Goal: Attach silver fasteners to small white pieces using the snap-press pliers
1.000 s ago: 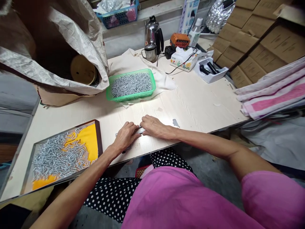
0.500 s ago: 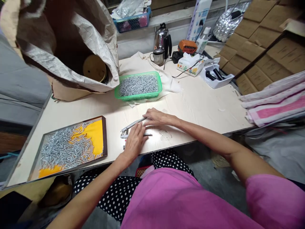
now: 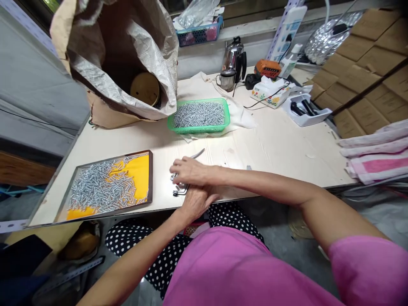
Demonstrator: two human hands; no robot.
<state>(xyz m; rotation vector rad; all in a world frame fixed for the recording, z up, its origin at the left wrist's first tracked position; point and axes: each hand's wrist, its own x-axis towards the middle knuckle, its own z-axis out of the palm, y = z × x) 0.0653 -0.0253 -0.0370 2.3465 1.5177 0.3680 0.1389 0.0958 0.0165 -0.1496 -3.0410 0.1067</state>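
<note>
A pair of metal pliers lies on the table near its front edge, one curved handle (image 3: 198,154) pointing up and right. My right hand (image 3: 189,171) reaches across from the right, its fingers bent over the pliers' head and closed on it. Just below, my left hand (image 3: 196,203) lies against the tool, partly under my right hand. Its thumb sticks out to the right, while its fingers are mostly hidden. A bent metal end with a dark tip (image 3: 176,193) shows left of my hands. A small grey piece (image 3: 249,167) rests beyond my right forearm.
On the left is a shallow tray (image 3: 151,176) with a yellow bottom and many screw-like metal pieces. A green basket (image 3: 227,115) of similar pieces stands behind. Around them are a large open sack (image 3: 156,51), a steel kettle (image 3: 233,57), a tissue box (image 3: 267,94) and stacked cartons (image 3: 360,72).
My right hand has moved left over the pliers' head, and my left hand has slid under it towards the table edge. The pliers have turned. The camera view has shifted left.
</note>
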